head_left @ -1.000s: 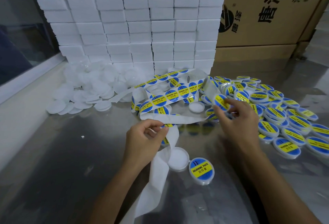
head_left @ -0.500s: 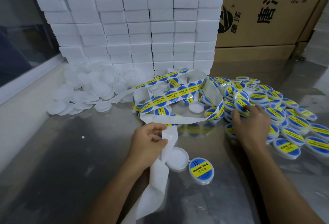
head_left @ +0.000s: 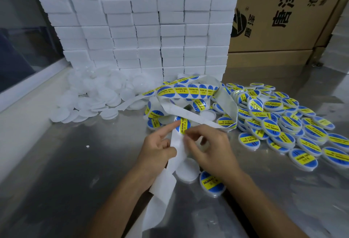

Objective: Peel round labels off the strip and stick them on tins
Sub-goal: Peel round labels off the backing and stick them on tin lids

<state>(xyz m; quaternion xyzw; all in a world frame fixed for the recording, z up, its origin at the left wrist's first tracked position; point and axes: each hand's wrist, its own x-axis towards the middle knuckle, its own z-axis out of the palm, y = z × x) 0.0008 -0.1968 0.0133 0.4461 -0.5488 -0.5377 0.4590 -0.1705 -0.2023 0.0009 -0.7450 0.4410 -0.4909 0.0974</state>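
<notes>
At the bare end of the label strip (head_left: 176, 147), which is taken here as the landmark, both hands are now gathered. Half a second ago the right hand (head_left: 209, 152) was over at the heap of labelled tins (head_left: 279, 124) to the right of the strip; it has since been brought back, and its thumb and forefinger are pinched at the edge of the next round label (head_left: 182, 125), which sits at the top of that bare end. The strip is gripped by the left hand (head_left: 156, 149), thumb pressed on the backing and forefinger stretched up to the label's left rim. Just below the hands an unlabelled tin (head_left: 187, 169) lies partly under the strip, beside a labelled one (head_left: 211, 182). A fresh peel is judged to be starting, with the plain tin likely intended for it.
</notes>
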